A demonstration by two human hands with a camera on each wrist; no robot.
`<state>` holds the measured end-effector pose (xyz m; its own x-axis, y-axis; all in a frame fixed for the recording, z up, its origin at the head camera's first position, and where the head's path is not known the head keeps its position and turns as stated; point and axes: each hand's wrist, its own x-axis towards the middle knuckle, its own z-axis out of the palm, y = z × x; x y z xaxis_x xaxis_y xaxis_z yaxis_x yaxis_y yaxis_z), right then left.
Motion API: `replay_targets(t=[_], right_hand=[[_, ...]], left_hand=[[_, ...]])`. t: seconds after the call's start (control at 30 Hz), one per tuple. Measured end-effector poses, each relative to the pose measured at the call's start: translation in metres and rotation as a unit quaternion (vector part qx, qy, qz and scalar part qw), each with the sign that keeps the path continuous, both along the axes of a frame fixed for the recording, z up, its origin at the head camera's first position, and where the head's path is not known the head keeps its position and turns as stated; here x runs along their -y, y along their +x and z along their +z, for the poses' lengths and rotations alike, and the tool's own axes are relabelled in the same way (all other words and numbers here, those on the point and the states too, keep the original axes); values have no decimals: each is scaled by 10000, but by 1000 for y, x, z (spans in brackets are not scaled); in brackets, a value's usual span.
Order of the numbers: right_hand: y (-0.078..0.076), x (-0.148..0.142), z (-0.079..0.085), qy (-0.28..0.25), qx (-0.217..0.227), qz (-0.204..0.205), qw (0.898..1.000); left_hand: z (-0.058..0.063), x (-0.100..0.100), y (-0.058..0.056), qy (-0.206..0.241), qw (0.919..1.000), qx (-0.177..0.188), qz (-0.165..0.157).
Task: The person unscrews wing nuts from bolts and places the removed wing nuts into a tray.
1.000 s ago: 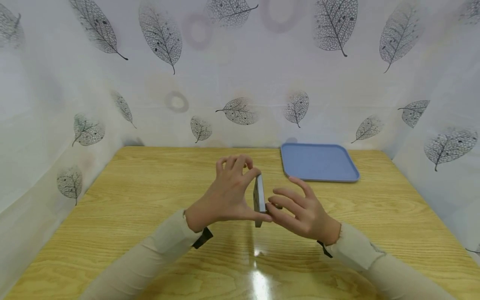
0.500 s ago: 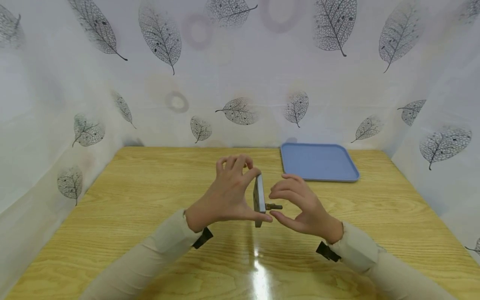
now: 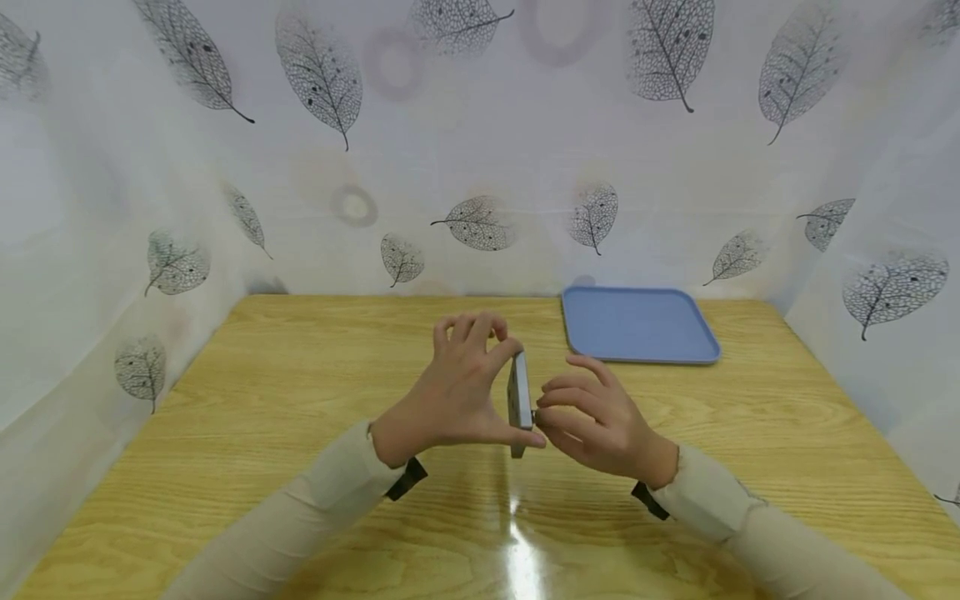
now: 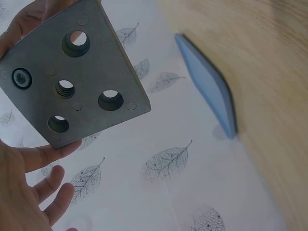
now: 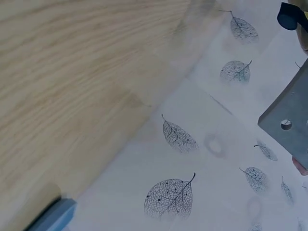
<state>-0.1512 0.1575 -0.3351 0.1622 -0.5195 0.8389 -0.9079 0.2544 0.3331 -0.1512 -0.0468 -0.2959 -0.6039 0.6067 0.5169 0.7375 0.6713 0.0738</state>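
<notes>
My left hand (image 3: 457, 392) holds a square grey metal plate (image 3: 519, 392) on edge above the table, thumb at its bottom and index finger at its top. In the left wrist view the plate (image 4: 91, 72) shows several round holes, one threaded inside. A socket-like bolt head (image 4: 21, 78) fills one hole at its left. On the plate's right face, my right hand (image 3: 603, 425) pinches the bolt's projecting end (image 3: 535, 417), which the fingers mostly hide. Only part of the plate (image 5: 284, 108) appears at the edge of the right wrist view, where the right fingers are out of sight.
A blue tray (image 3: 637, 325) lies at the back right of the wooden table (image 3: 337, 358). White cloth (image 3: 480, 125) with a leaf print hangs behind the table and along both sides.
Half a second ago the right fingers were spread off the bolt, showing its brassy and grey shank; now they have closed round it again. The left hand and plate have stayed nearly still.
</notes>
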Motion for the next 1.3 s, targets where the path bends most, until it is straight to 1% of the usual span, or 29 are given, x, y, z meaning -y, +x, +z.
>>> replay_targets(t=[0.1,0.17,0.23,0.27,0.3,0.37,0.43,0.47,0.53,0.6,0.67,0.77,0.87,0.93,1.0,1.2,1.3], right_hand=[[-1,0,1,-66,-839,-196,9963],[-2,-1,2,-100,-1242,-258,9919],[-2,-2,2,-107,-1430,-282,9893],[-2,-3,1,-109,-1427,-269,9893],[-2,-3,1,-88,-1290,-218,9914],[0,-3,0,-65,-732,-45,9973],[2,-4,-1,-96,135,183,9997],[3,-4,-1,-132,626,286,9975],[5,-4,-1,-240,1544,393,9869],[7,-5,0,-280,2241,368,9735],[8,-5,0,-183,2742,238,9612],[10,-7,1,83,3271,30,9450],[11,-7,0,320,3542,-99,9346],[11,-7,0,365,3568,-72,9334],[11,-6,-1,334,3468,29,9374],[10,-2,-2,129,2954,336,9547],[10,-1,-1,33,2664,399,9630]], left_hand=[[0,0,0,-6,10000,-41,-8],[-1,-1,0,-12,10000,-77,-4],[-2,-1,-1,-9,10000,-99,-1],[-2,-1,-1,-5,9999,-105,3],[-3,-1,-1,-5,9999,-112,9],[-3,-1,-1,-1,9999,-134,4],[-3,-1,-1,-5,9999,-153,-2],[-3,-1,-1,-2,9999,-165,-11],[-3,-1,0,-8,9998,-183,-25],[-3,-1,0,-11,9998,-195,-36],[-2,-1,0,-10,9998,-200,-48],[-2,-1,0,15,9998,-202,-71],[-2,-1,0,42,9998,-192,-93],[-2,-1,0,41,9998,-194,-95],[-2,-1,0,32,9998,-199,-92],[-3,0,0,13,9998,-179,-61],[-3,0,0,-9,9998,-212,-46]])
